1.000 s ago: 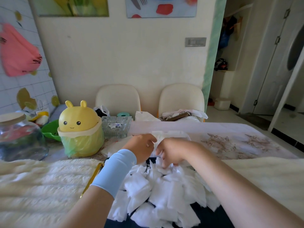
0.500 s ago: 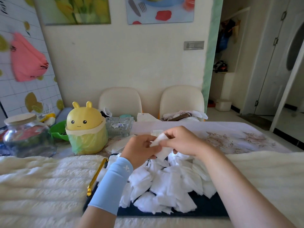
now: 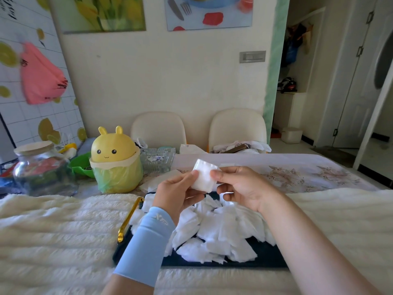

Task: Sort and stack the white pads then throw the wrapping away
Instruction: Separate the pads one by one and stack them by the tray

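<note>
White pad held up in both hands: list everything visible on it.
The white pad is small, roughly square, soft and cotton-like, with faint ridges near its top edge. It is held in the air, tilted, above the far end of the pile of pads. The left hand pinches its left edge, the right hand its right edge; nothing else touches it. One pad or several stacked: cannot tell.

We see a white pad (image 3: 204,175), a white heap (image 3: 214,228), and a navy tray (image 3: 265,258) with a gold handle (image 3: 129,218). Our sleeve (image 3: 146,243) is pale blue, the bin (image 3: 113,145) yellow with a green liner (image 3: 119,179), the blanket (image 3: 53,231) cream, the tablecloth (image 3: 297,179) brown-flowered.
</note>
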Action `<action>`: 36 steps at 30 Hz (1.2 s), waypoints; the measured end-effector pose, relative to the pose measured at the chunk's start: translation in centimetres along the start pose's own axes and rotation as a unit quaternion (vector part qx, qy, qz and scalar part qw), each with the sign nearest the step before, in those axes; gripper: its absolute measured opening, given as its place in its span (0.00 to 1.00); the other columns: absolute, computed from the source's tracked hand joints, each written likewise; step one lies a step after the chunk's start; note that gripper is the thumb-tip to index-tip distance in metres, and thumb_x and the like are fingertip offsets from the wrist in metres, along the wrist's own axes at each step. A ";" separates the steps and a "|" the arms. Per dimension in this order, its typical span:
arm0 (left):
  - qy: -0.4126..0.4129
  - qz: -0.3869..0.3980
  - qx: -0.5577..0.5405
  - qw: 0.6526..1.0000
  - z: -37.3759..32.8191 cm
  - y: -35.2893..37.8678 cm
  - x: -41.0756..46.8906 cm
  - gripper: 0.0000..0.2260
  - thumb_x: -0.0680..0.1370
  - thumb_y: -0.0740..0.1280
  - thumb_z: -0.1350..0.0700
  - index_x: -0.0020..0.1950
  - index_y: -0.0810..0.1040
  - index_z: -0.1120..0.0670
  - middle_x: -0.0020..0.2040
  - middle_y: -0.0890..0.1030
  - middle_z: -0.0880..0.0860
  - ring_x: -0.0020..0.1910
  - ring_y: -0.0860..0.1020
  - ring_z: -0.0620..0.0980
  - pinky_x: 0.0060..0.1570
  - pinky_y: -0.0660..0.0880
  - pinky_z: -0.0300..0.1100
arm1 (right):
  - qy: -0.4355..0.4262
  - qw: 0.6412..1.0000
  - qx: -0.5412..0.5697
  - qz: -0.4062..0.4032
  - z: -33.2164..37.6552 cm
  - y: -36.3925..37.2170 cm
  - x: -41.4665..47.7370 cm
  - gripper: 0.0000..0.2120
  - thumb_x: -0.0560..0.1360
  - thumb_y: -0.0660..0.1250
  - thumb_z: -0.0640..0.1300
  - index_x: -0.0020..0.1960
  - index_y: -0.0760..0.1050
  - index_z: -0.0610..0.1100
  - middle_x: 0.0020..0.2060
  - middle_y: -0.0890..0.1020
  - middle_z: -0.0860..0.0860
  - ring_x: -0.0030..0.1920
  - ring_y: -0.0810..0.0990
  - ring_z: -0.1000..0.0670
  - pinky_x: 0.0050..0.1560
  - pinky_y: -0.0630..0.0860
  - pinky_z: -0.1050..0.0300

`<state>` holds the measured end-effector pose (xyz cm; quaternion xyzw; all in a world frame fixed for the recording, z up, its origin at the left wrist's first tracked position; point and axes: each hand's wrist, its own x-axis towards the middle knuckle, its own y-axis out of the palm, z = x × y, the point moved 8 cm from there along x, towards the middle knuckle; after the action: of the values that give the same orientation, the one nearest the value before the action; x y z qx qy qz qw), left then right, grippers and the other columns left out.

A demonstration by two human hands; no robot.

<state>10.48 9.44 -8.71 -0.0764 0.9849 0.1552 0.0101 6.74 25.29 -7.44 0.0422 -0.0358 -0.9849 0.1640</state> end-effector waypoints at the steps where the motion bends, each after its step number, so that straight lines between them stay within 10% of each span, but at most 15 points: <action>1: -0.009 -0.003 -0.015 1.000 0.3 -0.1 0.0 0.08 0.78 0.70 0.57 0.52 0.84 0.60 0.42 0.85 0.59 0.34 0.82 0.49 0.37 0.81 0.40 | -0.001 1.000 -0.004 -0.007 0.0 -0.1 0.1 0.05 0.73 0.76 0.44 0.47 0.82 0.43 0.35 0.82 0.50 0.31 0.77 0.53 0.30 0.70 0.61; 11: -0.040 -0.079 -0.158 0.984 1.2 -1.3 0.0 0.09 0.77 0.71 0.57 0.54 0.81 0.61 0.51 0.85 0.59 0.43 0.83 0.53 0.34 0.80 0.38 | -0.073 0.984 -0.081 -0.141 2.7 -3.9 -1.0 0.06 0.75 0.75 0.43 0.50 0.82 0.42 0.35 0.83 0.47 0.29 0.79 0.53 0.25 0.66 0.62; 20: -0.024 0.047 -0.121 0.991 0.8 2.2 -0.8 0.09 0.80 0.65 0.59 0.55 0.83 0.60 0.48 0.86 0.57 0.42 0.84 0.48 0.39 0.81 0.38 | -0.135 0.971 -0.173 -0.090 3.9 0.1 -1.5 0.06 0.74 0.75 0.45 0.50 0.85 0.46 0.27 0.79 0.58 0.27 0.73 0.54 0.25 0.66 0.68; 28: -0.027 0.101 -0.134 0.985 0.2 3.0 -1.4 0.17 0.80 0.64 0.49 0.57 0.81 0.62 0.50 0.85 0.60 0.44 0.84 0.54 0.45 0.83 0.45 | -0.114 0.977 -0.157 -0.088 3.5 -0.2 -1.4 0.06 0.74 0.76 0.45 0.50 0.84 0.45 0.44 0.87 0.50 0.43 0.86 0.50 0.33 0.79 0.59; 36: 0.006 0.021 -0.004 1.000 0.2 0.7 -0.7 0.09 0.78 0.69 0.60 0.56 0.82 0.62 0.51 0.84 0.63 0.44 0.83 0.55 0.43 0.83 0.44 | -0.091 0.992 -0.046 -0.074 3.2 -0.2 -1.5 0.16 0.71 0.79 0.40 0.57 0.81 0.46 0.45 0.86 0.45 0.39 0.82 0.49 0.41 0.83 0.55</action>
<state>11.05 10.27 -8.64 -0.0566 0.9856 0.1593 0.0005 7.74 26.16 -4.15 -0.0529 -0.0017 -0.9946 0.0888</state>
